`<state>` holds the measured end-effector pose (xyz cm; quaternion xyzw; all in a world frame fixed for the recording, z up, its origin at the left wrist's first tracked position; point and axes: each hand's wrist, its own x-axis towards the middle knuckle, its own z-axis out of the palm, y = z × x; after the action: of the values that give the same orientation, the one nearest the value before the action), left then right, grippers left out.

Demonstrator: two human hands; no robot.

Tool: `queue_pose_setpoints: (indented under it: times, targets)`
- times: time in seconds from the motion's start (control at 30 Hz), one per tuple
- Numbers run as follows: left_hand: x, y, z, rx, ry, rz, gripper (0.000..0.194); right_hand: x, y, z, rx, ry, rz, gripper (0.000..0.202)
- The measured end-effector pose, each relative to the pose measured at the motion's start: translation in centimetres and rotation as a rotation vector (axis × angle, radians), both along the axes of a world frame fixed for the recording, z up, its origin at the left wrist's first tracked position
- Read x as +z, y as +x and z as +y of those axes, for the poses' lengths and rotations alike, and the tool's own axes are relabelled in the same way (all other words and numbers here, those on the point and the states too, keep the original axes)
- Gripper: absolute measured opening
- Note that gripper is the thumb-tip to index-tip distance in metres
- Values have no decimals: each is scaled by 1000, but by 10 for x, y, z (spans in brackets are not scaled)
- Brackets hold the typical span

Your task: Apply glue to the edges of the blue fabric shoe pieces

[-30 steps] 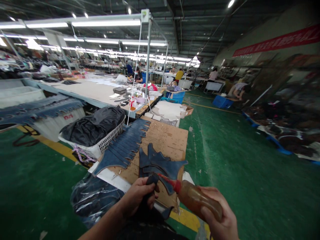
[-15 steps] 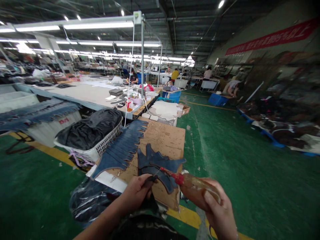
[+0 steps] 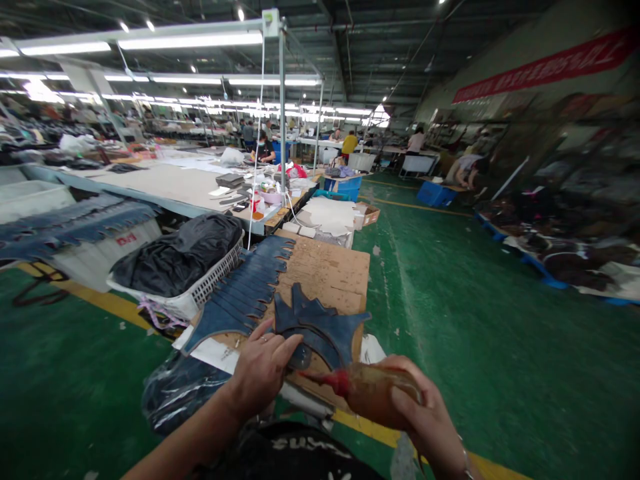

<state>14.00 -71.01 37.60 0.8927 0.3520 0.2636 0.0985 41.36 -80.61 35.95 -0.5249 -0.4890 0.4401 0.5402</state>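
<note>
My right hand point(image 3: 425, 407) is wrapped round a bottle point(image 3: 375, 395) of amber liquid, its red nozzle pointing left over the near edge of a cardboard sheet point(image 3: 330, 267). On the left, my left hand point(image 3: 265, 363) pinches a small dark piece point(image 3: 300, 357) between thumb and fingers, just left of the nozzle tip. Several blue cut pieces point(image 3: 320, 327) lie overlapped on the cardboard beyond my hands. A row of overlapping blue pieces point(image 3: 240, 287) runs along the cardboard's left side.
A white basket point(image 3: 213, 272) with black material stands left of the cardboard. Behind it is a long work table point(image 3: 165, 183). More blue pieces point(image 3: 85, 223) lie at the far left. Green floor point(image 3: 450, 293) stretches to the right; people work farther back.
The bottle has moved down and left, its nozzle away from the blue pieces. My left hand has moved slightly left, and its fingers have turned, with the dark piece now lower.
</note>
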Motion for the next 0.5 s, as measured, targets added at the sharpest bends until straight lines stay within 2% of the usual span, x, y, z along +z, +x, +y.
queue_pose_setpoints:
  times: [0.1, 0.17, 0.23, 0.4, 0.5]
  targets:
    - [-3, -1, 0, -2, 97, 36, 40, -6, -4, -4, 73, -33, 55, 44]
    - [-3, 0, 0, -18, 167, 39, 40, -10, -5, -3, 61, -41, 131, 45]
    - [-2, 1, -1, -30, 235, 22, 39, -14, -4, 1, 18, -60, 197, 45]
    - [0, 4, -2, -3, 355, 6, 33, -27, 0, 13, -192, -81, 288, 39]
    - [2, 4, -2, -1, 382, 19, 32, -33, -2, 13, -160, -78, 360, 41]
